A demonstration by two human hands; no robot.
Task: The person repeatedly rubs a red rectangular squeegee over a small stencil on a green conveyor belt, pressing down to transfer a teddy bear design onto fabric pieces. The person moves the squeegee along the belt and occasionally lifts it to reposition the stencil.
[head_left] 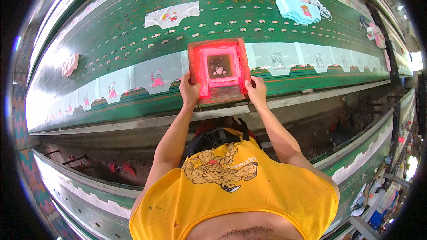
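- Yellow sleeveless top (249, 191), worn by the person, fills the foreground.
- Left hand (190, 90) pinches the left edge of a red-smeared frame (194, 64), near its lower corner.
- Right hand (256, 91) pinches the right edge opposite.
- The frame sits at the green bench's (311, 78) near side, over a row of pale cloth pieces (153, 73); contact cannot be told.

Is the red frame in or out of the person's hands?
In: the left hand and right hand grip the red frame at its lower left and right sides.
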